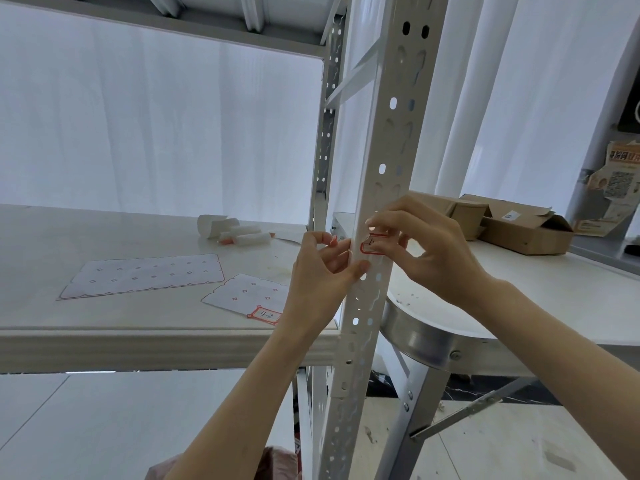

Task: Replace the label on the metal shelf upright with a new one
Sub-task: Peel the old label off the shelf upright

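A white perforated upright (382, 161) runs from the top of the frame down to bottom centre. The label (372, 247), red-bordered, sits on its front face just right of centre frame. Only its lower left part shows, and the handwriting on it is too covered to read.

The right hand (429, 244) comes in from the lower right, and its curled fingers (375, 224) lie over the label's top and right side. Whether they pinch a lifted edge or only press it flat is hard to make out.

The left hand (320, 271) grips the upright at its left edge, thumb on the front just below the label and the other fingers curled at the side.

On the shelf (41, 244) at left lie a big sheet (145, 276) and, partly behind the left wrist, a small sheet (247, 292) with a label marked "4-2". Behind them are white rolls (239, 233), too small to identify. At right are boxes (519, 225) and a round table (420, 336), partly hidden by the right forearm.
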